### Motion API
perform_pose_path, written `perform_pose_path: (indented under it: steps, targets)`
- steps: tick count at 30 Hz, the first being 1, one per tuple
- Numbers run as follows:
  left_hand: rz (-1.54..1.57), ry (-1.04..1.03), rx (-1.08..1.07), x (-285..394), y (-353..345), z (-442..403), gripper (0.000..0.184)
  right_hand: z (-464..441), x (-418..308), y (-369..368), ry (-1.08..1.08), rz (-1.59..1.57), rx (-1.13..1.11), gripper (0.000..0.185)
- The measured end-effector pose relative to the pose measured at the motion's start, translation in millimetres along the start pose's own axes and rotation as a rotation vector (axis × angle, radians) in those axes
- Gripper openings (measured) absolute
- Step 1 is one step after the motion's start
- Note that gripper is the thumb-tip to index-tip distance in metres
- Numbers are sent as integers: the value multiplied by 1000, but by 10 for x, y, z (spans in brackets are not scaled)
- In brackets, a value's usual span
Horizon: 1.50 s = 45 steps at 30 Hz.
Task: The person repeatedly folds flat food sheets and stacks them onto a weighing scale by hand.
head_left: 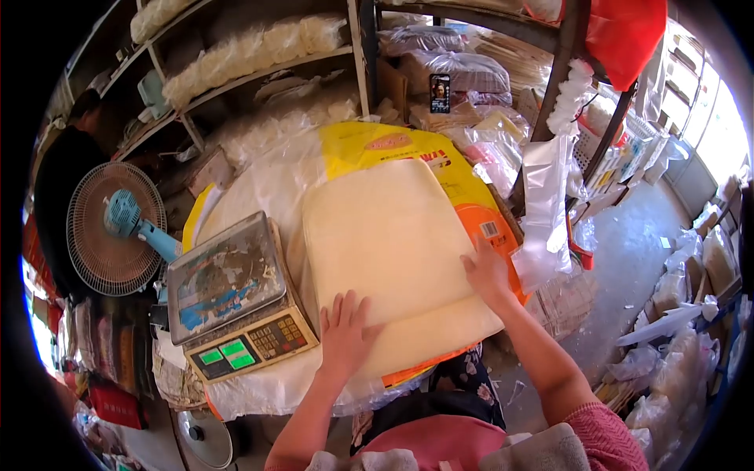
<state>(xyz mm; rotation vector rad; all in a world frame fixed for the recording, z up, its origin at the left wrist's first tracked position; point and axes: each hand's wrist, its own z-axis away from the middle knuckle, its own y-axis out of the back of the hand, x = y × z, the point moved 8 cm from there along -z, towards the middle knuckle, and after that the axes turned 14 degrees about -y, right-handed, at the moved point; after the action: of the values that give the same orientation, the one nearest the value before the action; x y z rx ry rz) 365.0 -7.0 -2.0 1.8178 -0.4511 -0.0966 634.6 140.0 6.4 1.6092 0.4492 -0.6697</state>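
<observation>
Broadly, plastic sacking (255, 177) is covering the work surface, its yellow and orange printed part showing behind and to the right of the pale sheet material (381, 235). That material is lying flat in the middle, directly in front of the person, with a band along its near side bending or folding; the fisheye view is making it hard to say which, or how many layers there are. Just beside it on the left, a scale (287, 326) is sitting with its metal pan (228, 271) tilting in view and its green display (236, 353) glowing. The left hand (345, 337) is resting at the near left side of the material, fingers spreading and gripping nothing; the right hand (488, 273) is lying open along the right edge, likewise unclenched. For good handling, both palms are wanting light, even pressure, the fingers working outward so that the band is lying straight without creasing. The left wrist is needing to be clearing the scale's corner, and the edges are deserving a squaring touch rather than a pull.
</observation>
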Motion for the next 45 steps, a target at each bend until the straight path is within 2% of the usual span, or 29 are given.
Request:
perform_pose_path:
  steps: [2,5,8,12,17,22,26,29,32,33,34,36,37,39,40,41,42,44,45]
  targets:
    - [-18,-9,6,6,-32,31,58,213,-402,179,231,113,115,56]
    - [-38,-16,28,31,-42,45,59,550,-763,31,516,294,66,58]
    - [-32,-9,39,51,-37,62,59,647,-589,-324,565,344,-50,58]
    - [-30,-10,42,18,-94,50,61,627,-365,-582,521,461,-63,55]
    - [-45,-14,40,23,-106,63,62,634,-424,-544,554,434,25,51]
    - [-48,-35,55,55,-53,44,63,639,-415,-547,509,455,-47,50]
    - [-106,-88,25,76,3,37,60,604,-374,-560,479,422,-75,50]
    - [19,-153,-81,-188,12,30,53,591,-380,-561,466,416,-93,49]
    - [-178,-156,-85,-415,184,98,41,589,-394,-583,440,455,-150,59]
    - [-171,-163,45,-398,309,102,31,606,-402,-605,401,461,-211,62]
    - [-139,-166,57,-356,403,68,31,657,-495,-567,361,466,-271,66]
    - [-71,-169,76,-183,644,-14,32,1028,-994,-417,517,264,-471,75]
    - [-51,-214,142,-50,804,-54,33,1250,-1239,-291,694,185,-325,62]
    - [-5,-298,271,196,1035,-104,34,1249,-1454,-323,702,262,-329,57]
    - [102,-143,451,109,1126,-72,37,1245,-1510,-318,707,299,-331,56]
    - [208,14,629,6,1191,-6,39,1289,-1605,-56,800,90,-136,58]
    - [313,175,804,-127,1229,98,41,1341,-1623,74,893,24,-122,55]
    - [726,359,815,-650,622,341,70,1419,-1557,409,1078,-110,-94,50]
    - [782,330,784,-793,300,456,76,1436,-1472,515,1089,-174,-183,43]
